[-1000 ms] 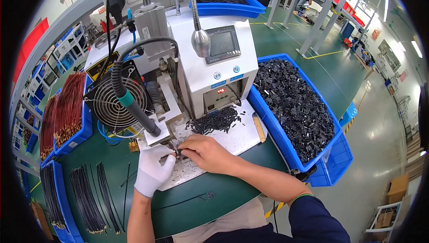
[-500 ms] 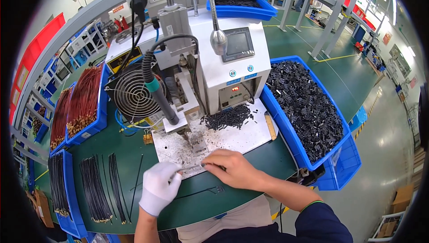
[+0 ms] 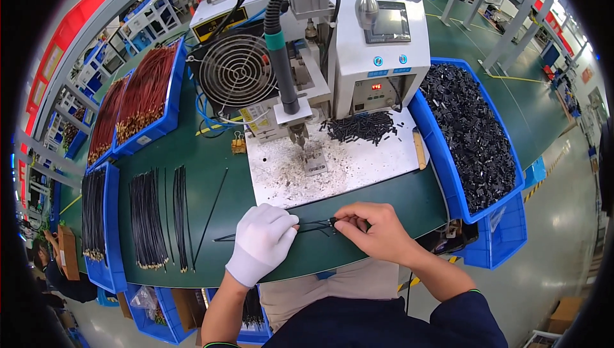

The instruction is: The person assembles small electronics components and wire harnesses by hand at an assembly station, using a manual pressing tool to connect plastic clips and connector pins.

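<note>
My left hand (image 3: pixel 263 240), in a white glove, closes its thumb and fingers on a thin black cable (image 3: pixel 313 223) above the front of the green table. The cable runs to my bare right hand (image 3: pixel 377 229), whose fingertips pinch it near a small dark piece at its end. What that piece is cannot be made out. A second black cable lies close beneath the hands, partly hidden. Beyond them stands a soldering machine (image 3: pixel 284 73), its tip over a small metal fixture block (image 3: pixel 313 161) on a stained white plate (image 3: pixel 281 185).
Black cables (image 3: pixel 147 220) lie in bundles at the left, beside a blue bin (image 3: pixel 114 220) of more. Red cables (image 3: pixel 147 92) fill bins behind. Short black tubes (image 3: pixel 364 127) and a wooden-handled tool (image 3: pixel 420 150) rest on the plate. Right stands a bin of black parts (image 3: pixel 473 137).
Both hands have drawn back from the white plate's front edge toward me, still holding the cable. My view has shifted, so the machine and bins appear farther right and higher.
</note>
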Demonstrator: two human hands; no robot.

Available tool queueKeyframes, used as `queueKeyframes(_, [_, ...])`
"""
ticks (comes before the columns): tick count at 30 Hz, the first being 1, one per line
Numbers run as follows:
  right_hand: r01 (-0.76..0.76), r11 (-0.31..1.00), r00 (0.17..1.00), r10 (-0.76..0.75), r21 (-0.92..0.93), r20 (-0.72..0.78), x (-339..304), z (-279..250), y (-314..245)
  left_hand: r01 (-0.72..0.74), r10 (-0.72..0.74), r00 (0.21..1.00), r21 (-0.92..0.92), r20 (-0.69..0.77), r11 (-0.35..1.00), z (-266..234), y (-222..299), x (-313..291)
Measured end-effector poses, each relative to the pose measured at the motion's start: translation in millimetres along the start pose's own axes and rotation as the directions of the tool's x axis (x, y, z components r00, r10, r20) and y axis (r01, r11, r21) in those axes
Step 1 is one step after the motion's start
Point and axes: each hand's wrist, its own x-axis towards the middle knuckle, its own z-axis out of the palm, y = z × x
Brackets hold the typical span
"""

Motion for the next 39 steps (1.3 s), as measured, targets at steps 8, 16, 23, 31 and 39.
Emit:
queueKeyframes(8, [0.167,0.902,0.984,-0.175,-0.399,0.015,-6.3,-11.6,0.0,-0.034,0.032,0.997,0.034,0.069,0.999,15.3,0.7,-13.3])
queueKeyframes(16, [0.733,0.498,0.647,-0.721,-0.463,0.248,15.3,-37.0,-131.3,-0.035,0.03,0.997,0.062,0.072,0.997,19.0,3.5,-29.6])
queueKeyframes(23, [0.949,0.281,0.313,-0.899,-0.145,0.305,11.5,-5.7,-236.5,0.102,-0.087,0.983,0.09,-0.165,0.991,-14.9,-14.8,-30.1])
queueKeyframes(31, [0.915,0.382,0.404,-0.871,-0.132,0.279,-15.9,-4.1,-204.1,0.485,-0.441,0.843,0.082,-0.31,0.87,-66.5,-116.0,-72.6])
queueKeyframes(39, [0.773,0.553,0.632,-0.637,-0.31,0.441,-17.2,11.9,-92.3,0.471,-0.457,0.876,0.472,-0.152,0.745,-31.0,-120.1,-9.4])
